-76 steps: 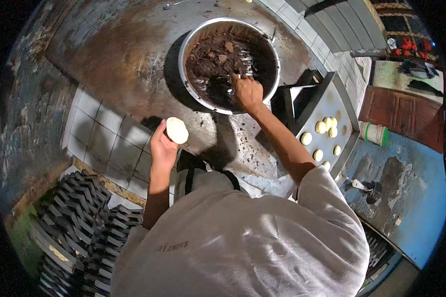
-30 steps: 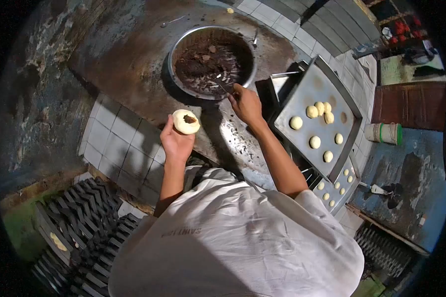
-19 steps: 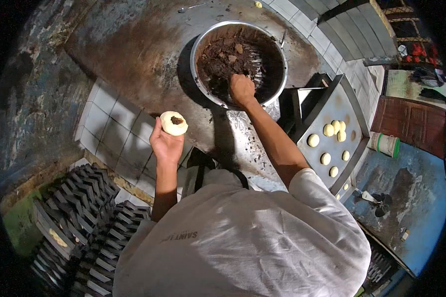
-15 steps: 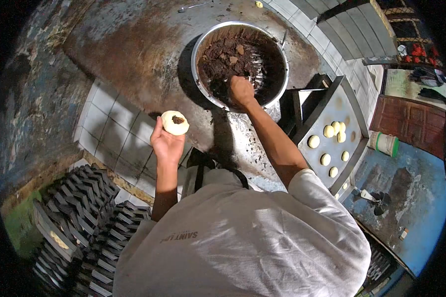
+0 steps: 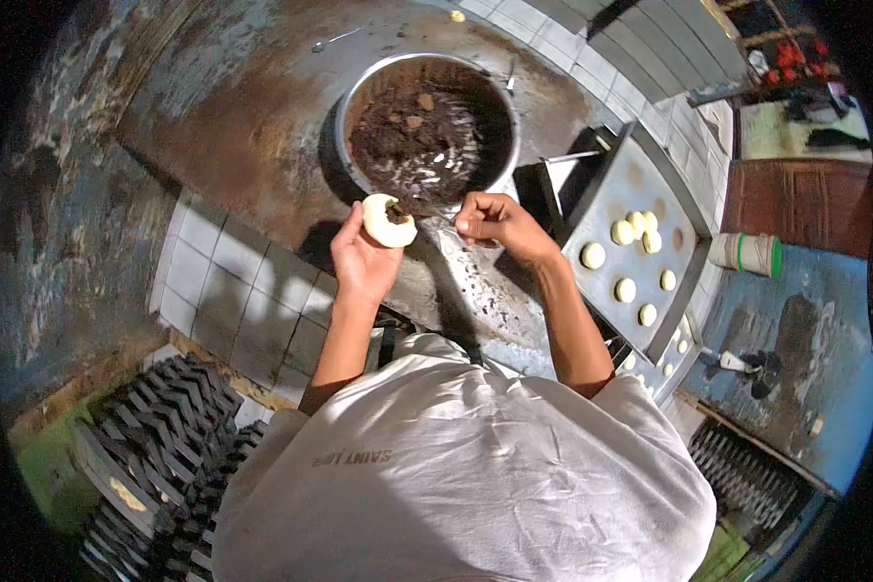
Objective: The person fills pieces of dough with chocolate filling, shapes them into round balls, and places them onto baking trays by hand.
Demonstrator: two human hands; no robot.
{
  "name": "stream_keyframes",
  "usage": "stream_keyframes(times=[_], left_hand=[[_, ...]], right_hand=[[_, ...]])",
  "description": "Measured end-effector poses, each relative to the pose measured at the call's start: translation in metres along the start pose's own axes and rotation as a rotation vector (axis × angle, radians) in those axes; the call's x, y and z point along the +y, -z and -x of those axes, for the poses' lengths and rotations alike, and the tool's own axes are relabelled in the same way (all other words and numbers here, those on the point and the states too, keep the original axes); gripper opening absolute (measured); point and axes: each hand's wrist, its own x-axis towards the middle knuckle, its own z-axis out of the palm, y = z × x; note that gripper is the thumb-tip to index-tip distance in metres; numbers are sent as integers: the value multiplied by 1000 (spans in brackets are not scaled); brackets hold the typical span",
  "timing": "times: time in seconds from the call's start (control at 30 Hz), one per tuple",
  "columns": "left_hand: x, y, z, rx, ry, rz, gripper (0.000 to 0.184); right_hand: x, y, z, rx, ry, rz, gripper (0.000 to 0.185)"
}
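Note:
My left hand (image 5: 364,262) holds a pale dough piece (image 5: 388,225) with dark filling in its middle, near the table's front edge. Just right of it, my right hand (image 5: 500,228) has its fingers curled in a pinch, and a thin utensil seems to run from them toward the filling, too blurred to make out fully. Behind both hands stands a round metal bowl (image 5: 339,131) with dark crumbly filling (image 5: 398,126) and a few brown lumps inside.
The worn table (image 5: 252,126) carries a spoon (image 5: 339,39) at the back. On the right, a metal tray (image 5: 640,165) holds several dough balls (image 5: 625,290), with another tray below. A white and green bucket (image 5: 747,254) is farther right; dark stacked slats (image 5: 165,417) fill the lower left.
My right hand has come out of the bowl toward the dough in my left hand. The left hand has moved right, with the dough tilted toward the right hand. The camera view has shifted.

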Motion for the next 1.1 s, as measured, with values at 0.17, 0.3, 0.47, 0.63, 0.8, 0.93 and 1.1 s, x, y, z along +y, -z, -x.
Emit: stream_keyframes(times=[0.17,0.3,0.47,0.63,0.8,0.93,1.1], left_hand=[[-75,-17,20,-181,162,25,31],[-114,-17,43,-141,164,20,36],[-161,-25,72,-322,302,46,35],[-225,-16,104,-404,504,56,35],[-244,-6,120,-330,400,-54,38],[-243,-2,137,-325,405,-45,42],[-242,-13,153,-285,407,-134,59]], right_hand=[[71,-15,61,307,217,-117,12],[143,-10,153,513,105,57,14],[128,-14,261,556,259,-280,10],[112,-3,278,346,408,-299,21],[225,-1,306,571,124,-400,15],[347,11,307,689,57,-131,22],[271,4,291,1083,273,804,38]])
